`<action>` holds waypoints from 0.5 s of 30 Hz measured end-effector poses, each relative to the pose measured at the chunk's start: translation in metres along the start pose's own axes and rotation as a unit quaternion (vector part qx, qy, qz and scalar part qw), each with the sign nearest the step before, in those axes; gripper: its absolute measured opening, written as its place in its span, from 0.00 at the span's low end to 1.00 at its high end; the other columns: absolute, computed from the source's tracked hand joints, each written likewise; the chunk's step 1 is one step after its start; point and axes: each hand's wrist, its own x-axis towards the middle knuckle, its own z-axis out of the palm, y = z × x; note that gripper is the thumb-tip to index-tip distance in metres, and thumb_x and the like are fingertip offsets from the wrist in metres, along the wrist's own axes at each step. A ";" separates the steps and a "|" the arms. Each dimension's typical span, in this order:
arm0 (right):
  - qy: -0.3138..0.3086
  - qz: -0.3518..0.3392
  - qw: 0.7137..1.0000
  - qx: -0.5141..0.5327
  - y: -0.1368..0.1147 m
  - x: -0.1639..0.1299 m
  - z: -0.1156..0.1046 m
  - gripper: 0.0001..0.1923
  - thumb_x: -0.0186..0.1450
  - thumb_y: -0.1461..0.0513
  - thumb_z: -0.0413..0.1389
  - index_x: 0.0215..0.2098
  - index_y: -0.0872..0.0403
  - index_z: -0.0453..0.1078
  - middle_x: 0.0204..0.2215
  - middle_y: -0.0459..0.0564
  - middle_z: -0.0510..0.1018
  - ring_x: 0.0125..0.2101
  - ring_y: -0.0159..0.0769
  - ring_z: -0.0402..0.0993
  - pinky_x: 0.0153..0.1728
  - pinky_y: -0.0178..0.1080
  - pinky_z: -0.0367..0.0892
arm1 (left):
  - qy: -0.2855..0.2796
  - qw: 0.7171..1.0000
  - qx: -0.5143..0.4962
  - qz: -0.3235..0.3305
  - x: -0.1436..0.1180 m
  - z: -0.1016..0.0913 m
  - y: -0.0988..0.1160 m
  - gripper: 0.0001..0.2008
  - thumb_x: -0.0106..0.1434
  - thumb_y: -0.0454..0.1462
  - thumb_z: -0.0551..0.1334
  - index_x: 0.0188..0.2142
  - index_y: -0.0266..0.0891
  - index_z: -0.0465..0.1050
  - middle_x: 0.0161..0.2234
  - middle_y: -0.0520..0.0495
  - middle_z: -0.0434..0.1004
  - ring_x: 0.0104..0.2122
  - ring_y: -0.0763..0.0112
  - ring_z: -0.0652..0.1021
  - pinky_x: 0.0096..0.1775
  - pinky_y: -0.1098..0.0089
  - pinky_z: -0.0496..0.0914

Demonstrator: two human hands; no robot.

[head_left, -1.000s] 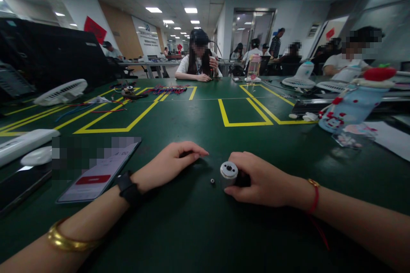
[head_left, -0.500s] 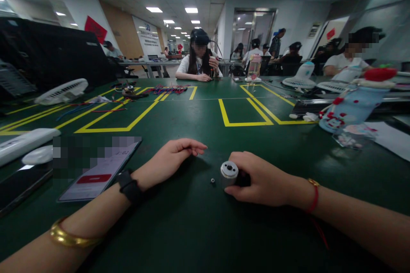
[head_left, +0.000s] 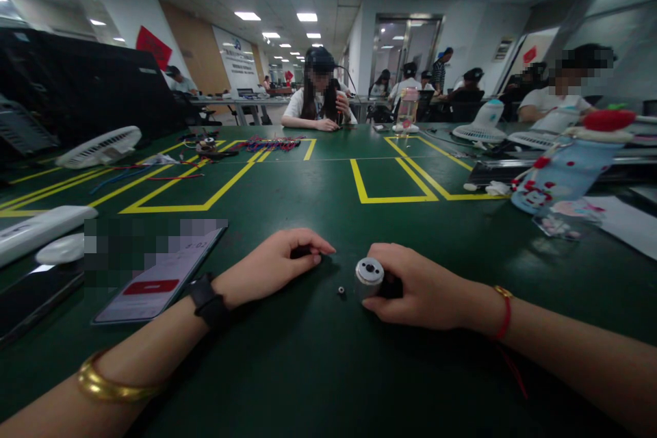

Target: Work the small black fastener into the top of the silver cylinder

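Right, head view only: right hand (head_left: 423, 287) lies on the green table (head_left: 318, 369), fingers curled around a small silver cylindrical motor (head_left: 368, 276), thumb and forefinger gripping its body while the round end face with a centre hole points toward the camera. Motor sits on the table just in front of the person, a little right of centre. A tiny dark ring-shaped part (head_left: 341, 290) lies on the table just left of the motor, apart from it and from both hands. Left hand (head_left: 274, 263) rests palm down on the table to the left of that part, fingers curled in with tips pressed near the thumb; something dark shows between the fingertips, but I cannot tell whether it is a held part or shadow. Left wrist has a black band (head_left: 207, 300), with a gold bangle (head_left: 110, 387) further up the forearm; right wrist has a red cord (head_left: 504, 315). A phone (head_left: 161, 272) lies flat on the table left of the left hand, screen up. Further out: yellow tape rectangles (head_left: 393, 181), a white fan grille (head_left: 98, 147) at far left, a blue patterned bottle (head_left: 562, 174) lying at far right. Another person (head_left: 318, 99) sits at the far edge of the table, hands raised near the chest.
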 end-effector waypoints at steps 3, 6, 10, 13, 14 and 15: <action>0.004 -0.002 1.000 -0.004 0.001 0.000 0.001 0.12 0.58 0.58 0.61 0.34 0.54 0.64 0.31 0.46 0.69 0.29 0.32 0.62 0.29 0.36 0.57 | -0.006 0.999 0.027 0.018 -0.001 -0.001 0.002 0.11 0.63 0.34 0.59 0.45 0.42 0.75 0.44 0.48 0.75 0.43 0.66 0.75 0.48 0.63 0.68; 0.004 -0.002 1.000 -0.001 0.001 0.000 0.001 0.12 0.58 0.58 0.61 0.34 0.54 0.64 0.31 0.46 0.70 0.29 0.33 0.62 0.29 0.36 0.57 | -0.023 0.998 0.034 0.048 -0.002 0.000 0.007 0.10 0.62 0.34 0.62 0.43 0.43 0.75 0.45 0.48 0.74 0.46 0.66 0.74 0.51 0.63 0.66; 0.006 0.000 1.000 0.003 0.001 0.000 0.001 0.12 0.57 0.58 0.61 0.34 0.54 0.64 0.31 0.46 0.70 0.29 0.33 0.63 0.30 0.36 0.58 | -0.041 0.997 0.040 0.060 -0.004 0.002 0.011 0.08 0.61 0.36 0.64 0.41 0.43 0.76 0.47 0.47 0.72 0.47 0.65 0.73 0.52 0.62 0.66; 0.009 -0.002 1.000 0.008 0.001 0.000 0.001 0.12 0.57 0.59 0.61 0.34 0.54 0.64 0.31 0.46 0.70 0.29 0.32 0.63 0.29 0.36 0.58 | -0.040 0.996 0.060 0.058 -0.005 0.005 0.013 0.08 0.60 0.37 0.65 0.41 0.44 0.76 0.48 0.48 0.71 0.49 0.63 0.72 0.53 0.60 0.64; 0.010 -0.005 1.000 0.011 0.001 0.000 0.001 0.11 0.57 0.59 0.61 0.34 0.54 0.64 0.31 0.46 0.70 0.29 0.32 0.63 0.30 0.36 0.59 | -0.038 0.995 0.067 0.059 -0.005 0.007 0.014 0.08 0.60 0.37 0.66 0.41 0.45 0.77 0.48 0.48 0.71 0.50 0.63 0.71 0.54 0.60 0.63; 0.011 -0.008 1.000 0.012 0.001 0.000 0.002 0.11 0.57 0.59 0.61 0.34 0.54 0.64 0.31 0.46 0.70 0.29 0.32 0.64 0.30 0.36 0.59 | -0.036 0.995 0.073 0.060 -0.006 0.008 0.015 0.09 0.59 0.38 0.66 0.41 0.45 0.77 0.49 0.48 0.71 0.50 0.62 0.71 0.54 0.59 0.63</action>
